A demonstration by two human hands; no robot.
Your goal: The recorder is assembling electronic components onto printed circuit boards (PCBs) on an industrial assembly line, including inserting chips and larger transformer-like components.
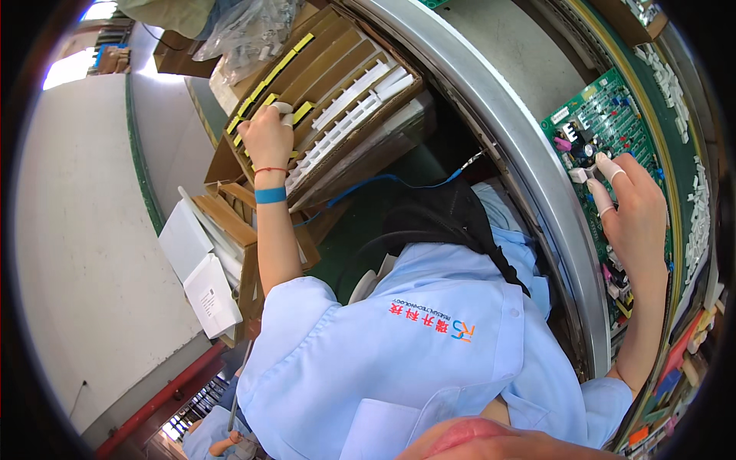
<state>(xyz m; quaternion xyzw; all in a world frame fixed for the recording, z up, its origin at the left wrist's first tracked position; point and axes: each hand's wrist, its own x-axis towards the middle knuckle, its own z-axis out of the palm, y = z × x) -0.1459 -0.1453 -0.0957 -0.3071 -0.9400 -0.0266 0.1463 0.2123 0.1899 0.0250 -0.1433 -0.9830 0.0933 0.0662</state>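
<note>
Head view: with left hand (268, 138) curled over yellow parts (303, 112) in cardboard box (343, 57) at left, cannot tell whether gripping; with right hand (635, 203) pinching white part (579, 175) over green circuit board (638, 124) at right, hold square, press evenly, spare neighbouring components (563, 143).

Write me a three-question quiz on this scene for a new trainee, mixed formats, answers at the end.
1. True or false: the left hand is at the divided cardboard box.

2. Multiple choice: what lies beneath the right hand?
A) a clear plastic bag
B) a green circuit board
C) a folded blue cloth

3. Fill in the blank: the wider band on the left wrist is coloured ____.

Key: 1. True. 2. B. 3. Blue.
</note>
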